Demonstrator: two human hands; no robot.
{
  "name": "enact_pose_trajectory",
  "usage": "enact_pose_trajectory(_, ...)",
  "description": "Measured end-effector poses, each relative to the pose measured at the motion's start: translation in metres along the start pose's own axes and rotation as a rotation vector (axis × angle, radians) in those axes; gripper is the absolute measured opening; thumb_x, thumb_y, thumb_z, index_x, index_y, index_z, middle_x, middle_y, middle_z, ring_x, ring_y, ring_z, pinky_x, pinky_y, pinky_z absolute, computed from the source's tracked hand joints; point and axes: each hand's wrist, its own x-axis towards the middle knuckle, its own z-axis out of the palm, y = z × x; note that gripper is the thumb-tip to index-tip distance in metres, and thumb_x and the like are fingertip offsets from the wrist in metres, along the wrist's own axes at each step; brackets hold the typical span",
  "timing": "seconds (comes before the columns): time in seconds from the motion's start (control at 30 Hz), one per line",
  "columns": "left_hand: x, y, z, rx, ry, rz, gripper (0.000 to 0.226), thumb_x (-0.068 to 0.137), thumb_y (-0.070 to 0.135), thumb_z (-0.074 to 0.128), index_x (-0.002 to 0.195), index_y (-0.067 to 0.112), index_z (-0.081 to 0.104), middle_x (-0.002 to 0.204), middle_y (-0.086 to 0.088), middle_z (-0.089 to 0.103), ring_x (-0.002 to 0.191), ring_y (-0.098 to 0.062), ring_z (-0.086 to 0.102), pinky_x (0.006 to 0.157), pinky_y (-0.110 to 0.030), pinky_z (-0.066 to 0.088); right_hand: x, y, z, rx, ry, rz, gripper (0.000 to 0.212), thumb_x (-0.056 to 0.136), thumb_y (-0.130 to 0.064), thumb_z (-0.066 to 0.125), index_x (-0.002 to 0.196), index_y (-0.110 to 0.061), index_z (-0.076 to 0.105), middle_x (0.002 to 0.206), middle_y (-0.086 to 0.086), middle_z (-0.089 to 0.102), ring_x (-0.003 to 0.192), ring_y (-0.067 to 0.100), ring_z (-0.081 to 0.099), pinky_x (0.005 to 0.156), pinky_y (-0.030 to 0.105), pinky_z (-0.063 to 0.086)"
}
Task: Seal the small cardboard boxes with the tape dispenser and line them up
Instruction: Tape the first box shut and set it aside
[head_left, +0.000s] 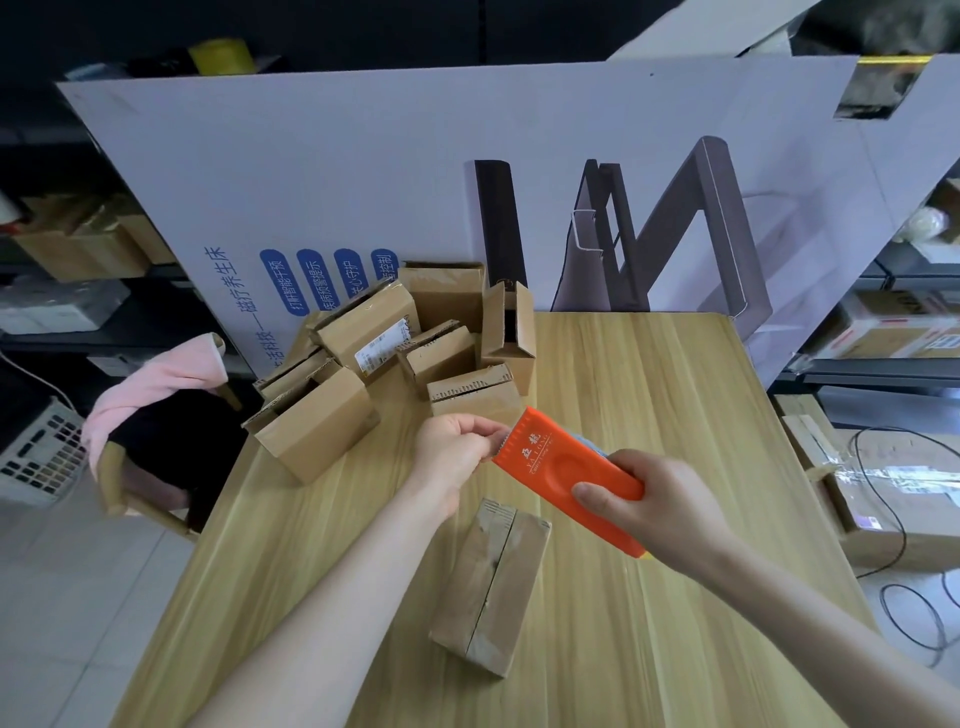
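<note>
My right hand (657, 501) grips an orange tape dispenser (561, 467) above the middle of the wooden table (649, 395). My left hand (454, 449) pinches at the dispenser's far toothed end; the tape itself is too thin to make out. Below the hands a small cardboard box (491, 584) lies flat on the table with its flaps closed and a seam running down its length. A heap of several small cardboard boxes (395, 353), some with open flaps, sits at the table's far left.
A large white printed carton (363, 171) stands upright behind the table. A chair with a pink cloth (161, 384) is at the left. Shelves with boxes flank both sides, and cartons with cables (893, 499) lie on the floor at the right.
</note>
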Motion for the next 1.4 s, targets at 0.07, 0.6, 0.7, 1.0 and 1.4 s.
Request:
enact_pose_trajectory(0.07, 0.008, 0.002, 0.000, 0.039, 0.034, -0.029, 0.020, 0.084, -0.001, 0.067, 0.069, 0.013, 0.069, 0.069, 0.003, 0.069, 0.061, -0.004, 0.057, 0.082, -0.028, 0.046, 0.002, -0.011, 0.000, -0.056, -0.002, 0.023, 0.024, 0.079, -0.054, 0.065, 0.070, -0.034, 0.054, 0.063, -0.012, 0.061, 0.059, 0.002, 0.059, 0.047, 0.019, 0.038)
enact_pose_trajectory(0.6, 0.046, -0.008, -0.003, 0.007, 0.195, -0.137, 0.016, 0.075, -0.004, 0.071, 0.074, 0.012, 0.073, 0.085, -0.002, 0.073, 0.102, -0.024, 0.066, 0.090, -0.032, 0.052, 0.002, 0.006, -0.034, -0.249, -0.011, 0.109, 0.029, 0.075, -0.058, 0.066, 0.069, -0.030, 0.059, 0.061, -0.011, 0.061, 0.056, 0.002, 0.058, 0.047, 0.021, 0.036)
enact_pose_trajectory(0.7, 0.054, -0.018, -0.016, 0.002, 0.243, -0.165, 0.013, 0.074, -0.001, 0.074, 0.078, 0.010, 0.074, 0.089, -0.003, 0.074, 0.101, -0.023, 0.067, 0.091, -0.035, 0.052, -0.007, 0.021, -0.038, -0.217, -0.043, 0.148, 0.027, 0.074, -0.055, 0.068, 0.069, -0.030, 0.060, 0.057, -0.010, 0.060, 0.051, 0.002, 0.057, 0.046, 0.020, 0.036)
enact_pose_trajectory(1.0, 0.051, -0.061, 0.002, 0.056, 0.278, -0.260, 0.008, 0.074, 0.006, 0.077, 0.079, 0.011, 0.073, 0.084, -0.002, 0.072, 0.093, -0.024, 0.068, 0.070, -0.025, 0.047, -0.007, 0.042, -0.021, -0.291, -0.157, 0.228, 0.028, 0.077, -0.060, 0.064, 0.083, -0.032, 0.062, 0.069, -0.013, 0.063, 0.062, 0.000, 0.059, 0.049, 0.020, 0.037)
enact_pose_trajectory(1.4, 0.052, -0.090, 0.009, 0.078, 0.338, -0.330, 0.019, 0.076, 0.003, 0.071, 0.065, 0.018, 0.066, 0.083, -0.005, 0.072, 0.072, -0.020, 0.059, 0.067, -0.025, 0.044, -0.019, 0.038, 0.002, -0.322, -0.207, 0.222, 0.032, 0.075, -0.064, 0.062, 0.085, -0.034, 0.061, 0.068, -0.014, 0.061, 0.060, -0.002, 0.058, 0.046, 0.018, 0.035)
